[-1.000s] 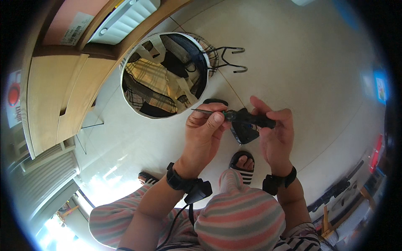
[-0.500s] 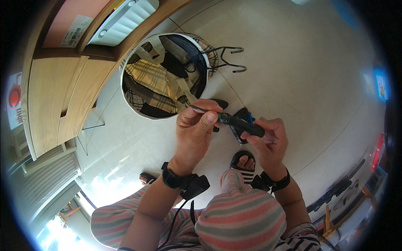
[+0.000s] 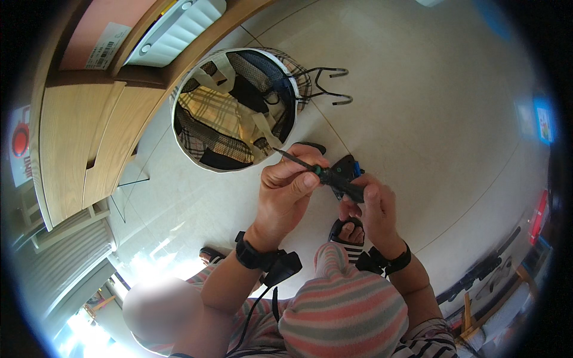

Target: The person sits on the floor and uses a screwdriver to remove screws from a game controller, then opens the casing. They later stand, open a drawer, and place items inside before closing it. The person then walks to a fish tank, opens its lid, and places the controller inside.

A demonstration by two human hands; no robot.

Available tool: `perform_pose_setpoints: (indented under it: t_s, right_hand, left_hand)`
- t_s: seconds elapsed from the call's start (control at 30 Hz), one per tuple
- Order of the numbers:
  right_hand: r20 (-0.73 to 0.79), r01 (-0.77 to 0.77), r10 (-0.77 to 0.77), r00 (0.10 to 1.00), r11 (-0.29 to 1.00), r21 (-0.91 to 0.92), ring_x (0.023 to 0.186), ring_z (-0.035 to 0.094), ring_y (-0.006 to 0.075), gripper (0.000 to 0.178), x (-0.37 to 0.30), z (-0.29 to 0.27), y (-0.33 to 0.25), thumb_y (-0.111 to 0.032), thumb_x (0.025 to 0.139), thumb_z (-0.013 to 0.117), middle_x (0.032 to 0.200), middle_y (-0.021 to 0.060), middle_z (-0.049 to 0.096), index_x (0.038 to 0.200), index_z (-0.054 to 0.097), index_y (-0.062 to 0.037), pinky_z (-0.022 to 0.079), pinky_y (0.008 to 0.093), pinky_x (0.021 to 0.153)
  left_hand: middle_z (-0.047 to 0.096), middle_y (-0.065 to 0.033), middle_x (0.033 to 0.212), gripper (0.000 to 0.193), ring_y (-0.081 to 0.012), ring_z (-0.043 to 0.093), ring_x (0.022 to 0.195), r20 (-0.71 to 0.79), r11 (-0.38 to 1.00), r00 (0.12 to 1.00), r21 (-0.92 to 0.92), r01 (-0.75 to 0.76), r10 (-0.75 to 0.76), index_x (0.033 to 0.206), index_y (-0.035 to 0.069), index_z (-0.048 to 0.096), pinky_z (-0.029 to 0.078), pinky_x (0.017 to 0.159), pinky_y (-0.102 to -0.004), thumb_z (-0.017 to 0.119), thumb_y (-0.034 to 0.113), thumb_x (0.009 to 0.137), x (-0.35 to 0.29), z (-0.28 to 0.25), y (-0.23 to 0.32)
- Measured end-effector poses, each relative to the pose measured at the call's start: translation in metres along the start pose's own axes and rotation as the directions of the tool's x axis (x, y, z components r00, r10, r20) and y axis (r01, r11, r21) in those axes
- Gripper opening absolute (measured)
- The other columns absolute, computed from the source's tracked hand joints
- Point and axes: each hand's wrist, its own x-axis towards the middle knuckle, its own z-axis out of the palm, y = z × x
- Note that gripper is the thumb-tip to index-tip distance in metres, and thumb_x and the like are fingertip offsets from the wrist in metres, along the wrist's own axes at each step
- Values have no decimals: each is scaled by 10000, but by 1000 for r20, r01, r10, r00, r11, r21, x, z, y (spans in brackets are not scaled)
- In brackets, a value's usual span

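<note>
A screwdriver [image 3: 343, 184] with a dark handle and a thin metal shaft is held between my two hands in front of me. With thumb and fingers, my left hand [image 3: 285, 194] pinches it around the shaft, close to the handle's green-tinged collar. The tip points up and left, toward the rim of the round basket. My right hand [image 3: 379, 212] is closed on the far end of the handle, fingers curled round it. Beneath the handle, a black object with a blue part [image 3: 344, 168] is partly hidden on the floor.
A round basket [image 3: 176, 134] with a white rim holds plaid cloth and black mesh; dark metal hooks [image 3: 334, 98] stick out from its right. Left stands a wooden cabinet [image 3: 77, 137]. Striped, padded cloth [image 3: 343, 310] covers my lap. Black sandals [image 3: 347, 230] show below.
My left hand has shifted slightly right, and more of the shaft shows past its fingers. My right hand has moved a little left and down with the handle. A blurred shape has appeared lower left.
</note>
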Motion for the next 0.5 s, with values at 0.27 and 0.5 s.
perform_pose_setpoints:
  t_s: [0.27, 0.5]
  right_hand:
    - [72, -35, 34, 997, 999, 12, 723, 507, 67, 259, 6, 2, -9, -201, 951, 594, 808, 35, 552, 1087, 510, 3, 416, 214, 632]
    - [-201, 135, -152, 968, 986, -95, 700, 534, 98, 272, 10, 13, -4, -228, 948, 600, 799, 29, 562, 1071, 525, 4, 437, 233, 632]
  left_hand:
    - [572, -102, 1137, 187, -152, 553, 963, -42, 999, 999, 31, -25, 26, 1058, -27, 679, 442, 846, -286, 630, -2, 880, 1, 0, -3]
    - [588, -113, 1155, 182, -145, 562, 930, -28, 1000, 999, -9, -26, 26, 1063, 1, 681, 453, 809, -274, 602, -2, 899, 3, -7, -5]
